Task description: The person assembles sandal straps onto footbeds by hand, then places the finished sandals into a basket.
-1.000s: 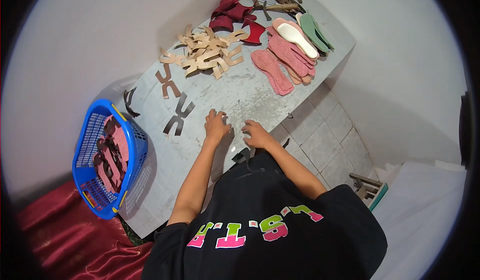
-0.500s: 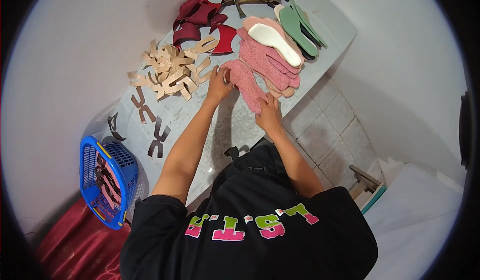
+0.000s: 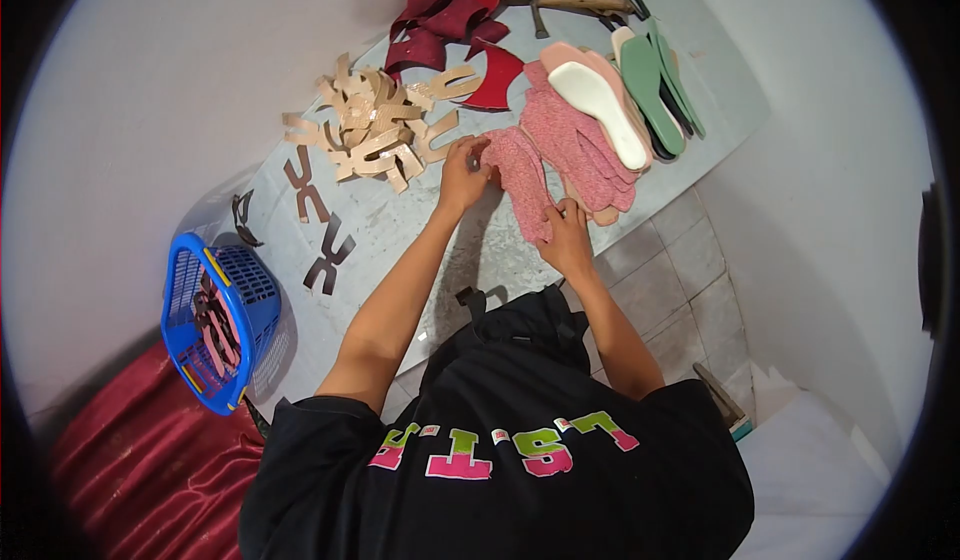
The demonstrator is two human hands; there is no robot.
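Observation:
A pink speckled shoe insole (image 3: 519, 186) lies at a slant over the table, held at both ends. My left hand (image 3: 464, 178) has its fingers curled at the far left edge of this insole. At the near end, my right hand (image 3: 567, 242) pinches it between thumb and fingers. Right beside it is a stack of similar pink insoles (image 3: 577, 145), with a white insole (image 3: 598, 113) on top. Green insoles (image 3: 648, 80) lie farther right. The underside of the held insole is hidden.
Beige cut strap pieces (image 3: 375, 125) are heaped left of my hands, near dark brown cut pieces (image 3: 329, 256). Dark red material (image 3: 445, 20) and hammers (image 3: 575, 2) lie at the back. A blue basket (image 3: 262, 290) holding pink and dark pieces stands at the left.
The view has shifted, so the table's things appear farther right. Both hands stay at the pink insole, which has moved little relative to the stack.

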